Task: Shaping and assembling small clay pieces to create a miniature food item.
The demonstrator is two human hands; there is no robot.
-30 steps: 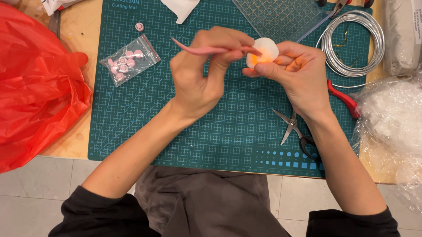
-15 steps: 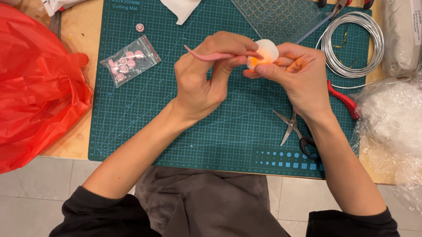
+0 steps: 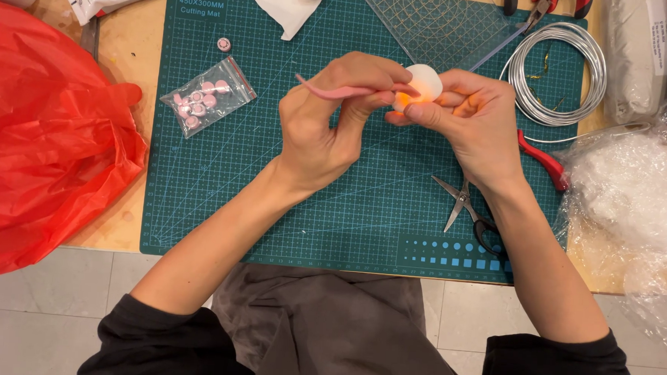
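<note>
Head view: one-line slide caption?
Left hand works a pink tool against a white ball held by right hand.

one head cam, looking straight down, close over cutting mat (image 3: 218,204)

A light wooden table (image 3: 111,221) carries a dark green gridded cutting mat (image 3: 287,208) across most of its top, and below its front edge runs a floor of pale grey tiles (image 3: 46,309) with thin grout lines — evenly, softly lit.

The person is wearing black sleeves (image 3: 166,338) pushed up above the elbows, leaving the forearms bare, and grey-brown trousers (image 3: 326,324) showing below.
</note>
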